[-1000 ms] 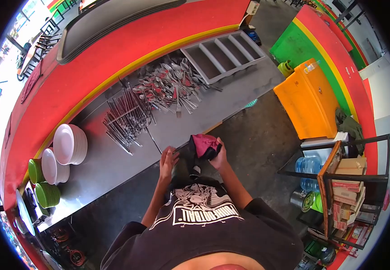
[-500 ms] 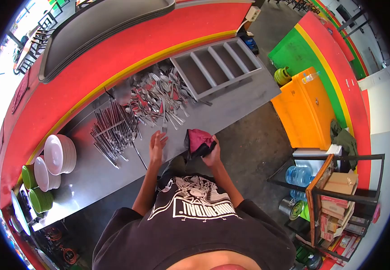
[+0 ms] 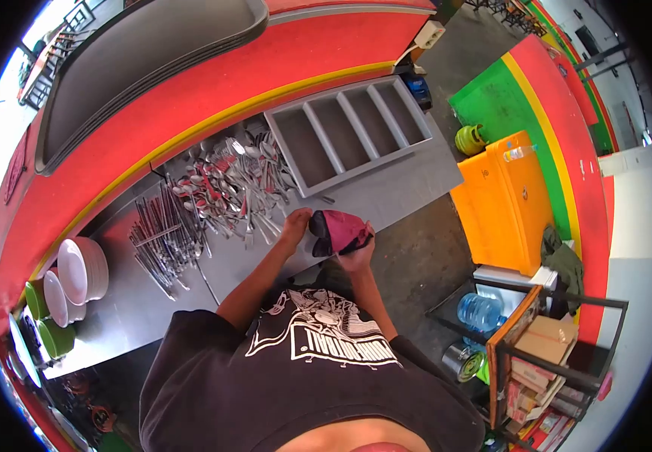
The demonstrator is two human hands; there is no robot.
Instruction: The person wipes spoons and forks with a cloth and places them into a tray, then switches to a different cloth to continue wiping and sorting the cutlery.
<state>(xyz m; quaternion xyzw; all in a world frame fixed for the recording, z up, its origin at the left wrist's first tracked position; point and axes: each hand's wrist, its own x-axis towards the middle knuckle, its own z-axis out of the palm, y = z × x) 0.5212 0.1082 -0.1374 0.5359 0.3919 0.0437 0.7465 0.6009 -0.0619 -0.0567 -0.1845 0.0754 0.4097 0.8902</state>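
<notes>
Pink-and-black cloth held by the near edge of the worktop; right hand clamped on it, left hand at its black side, can't tell if gripping; slack cloth could snag nearby cutlery if swung low, dragging pieces off

Pink-and-black cloth, bunched up, held near counter edge.

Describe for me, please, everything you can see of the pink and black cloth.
The pink and black cloth looks like soft fabric, bunched and creased, mostly pink with dark parts along its left side and lower edge. The right hand holds it up by the counter's front edge. The left hand is at its dark left side; contact there is unclear.
</notes>
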